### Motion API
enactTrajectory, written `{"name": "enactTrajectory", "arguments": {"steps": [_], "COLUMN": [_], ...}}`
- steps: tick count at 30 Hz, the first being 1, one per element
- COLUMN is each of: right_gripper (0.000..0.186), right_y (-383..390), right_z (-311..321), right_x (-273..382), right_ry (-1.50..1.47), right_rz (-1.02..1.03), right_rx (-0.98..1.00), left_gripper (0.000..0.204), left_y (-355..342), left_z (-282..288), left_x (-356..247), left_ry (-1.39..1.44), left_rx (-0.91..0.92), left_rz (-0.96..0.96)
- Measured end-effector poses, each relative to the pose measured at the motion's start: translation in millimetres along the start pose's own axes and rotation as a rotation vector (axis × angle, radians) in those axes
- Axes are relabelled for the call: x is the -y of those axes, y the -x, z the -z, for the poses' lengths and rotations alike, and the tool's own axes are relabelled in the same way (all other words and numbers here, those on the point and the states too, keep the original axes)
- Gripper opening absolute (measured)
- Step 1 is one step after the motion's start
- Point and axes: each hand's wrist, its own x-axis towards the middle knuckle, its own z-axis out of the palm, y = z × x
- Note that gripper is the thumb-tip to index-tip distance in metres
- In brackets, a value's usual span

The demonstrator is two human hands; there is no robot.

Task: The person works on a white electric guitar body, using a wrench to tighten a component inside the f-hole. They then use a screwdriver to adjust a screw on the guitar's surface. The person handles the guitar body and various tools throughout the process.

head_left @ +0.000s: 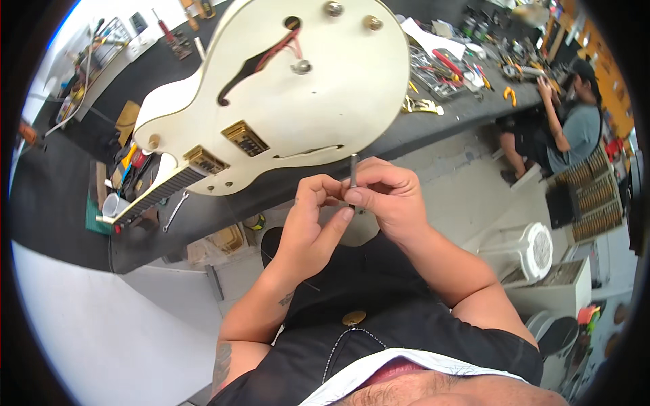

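Just below a cream hollow-body guitar, both hands are raised together at the centre. My right hand pinches a slim grey metal rod, upright in the picture, between thumb and bent fingers. My left hand is closed at the rod's lower end, its thumb near a small dark part that my fingers largely hide. The guitar lies face up on the dark workbench, with f-holes, two gold pickups and some reddish wires at the upper f-hole.
Tools cover the bench's right part; orange pliers and a wrench lie near its edge. A co-worker sits at the right. A white round-topped appliance and a rack stand at lower right.
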Motion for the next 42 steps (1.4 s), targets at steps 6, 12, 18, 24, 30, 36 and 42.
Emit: {"name": "enactTrajectory", "arguments": {"steps": [6, 12, 18, 24, 30, 36, 42], "right_gripper": [0.02, 0.027, 0.043, 0.054, 0.056, 0.053, 0.054], "right_y": [-21, -134, -244, -252, -258, -260, -252], "right_z": [-17, -2, -61, -79, -67, -66, -67], "right_x": [26, 128, 165, 176, 166, 162, 166], "right_ry": [0.228, 0.567, 1.129, 1.207, 1.204, 1.223, 1.248], "right_rz": [0.114, 0.696, 0.505, 0.2, 0.268, 0.295, 0.306], "right_rx": [0.028, -0.076, 0.223, 0.377, 0.429, 0.418, 0.398], "left_gripper": [0.027, 0.029, 0.028, 0.032, 0.033, 0.033, 0.032], "left_y": [-3, -56, -102, -109, -115, -120, -120], "left_z": [18, 92, 112, 118, 115, 123, 128], "left_x": [-27, -74, -101, -106, -114, -119, -127], "left_ry": [0.148, -0.555, -0.826, -1.033, -0.928, -0.934, -0.961], "left_rx": [-0.143, -0.386, -0.359, -0.325, -0.304, -0.253, -0.234], "left_rz": [0.107, 0.062, 0.061, 0.054, 0.192, 0.188, 0.166]}}
